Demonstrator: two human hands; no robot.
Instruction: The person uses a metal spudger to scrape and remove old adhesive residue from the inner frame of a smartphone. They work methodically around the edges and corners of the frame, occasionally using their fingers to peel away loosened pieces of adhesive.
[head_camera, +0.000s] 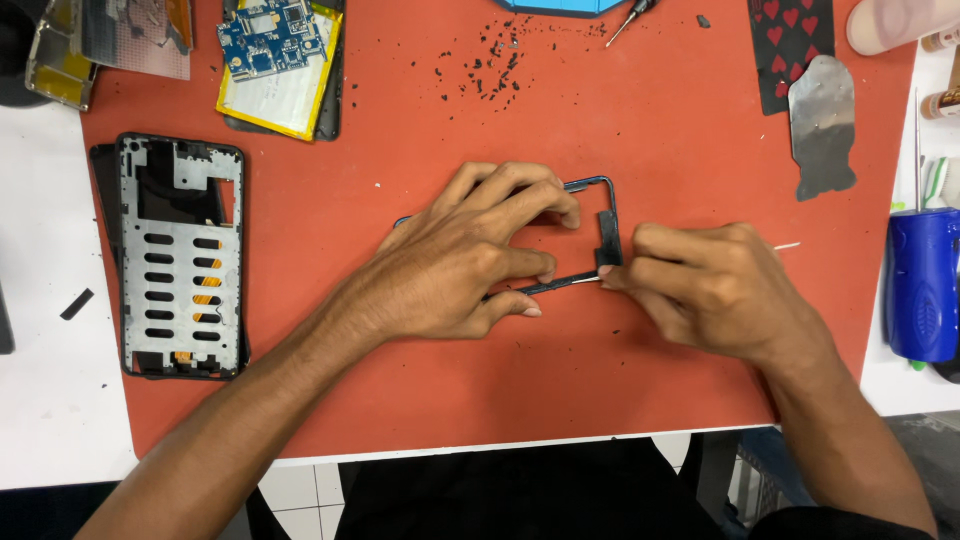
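Both hands' fingers gripping thin dark frame (600, 205) (right (715, 290) pinching slim tool (785, 246)), metal chassis (180, 260) well left.

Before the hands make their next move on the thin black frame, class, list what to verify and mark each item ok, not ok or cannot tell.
1. Left hand pins the thin black rectangular frame on the red mat: ok.
2. Right hand grips the thin pale tool: ok.
3. Tool tip meets frame's lower edge: ok.
4. Frame undamaged: cannot tell.
5. Black debris crumbs lie apart from the frame: ok.
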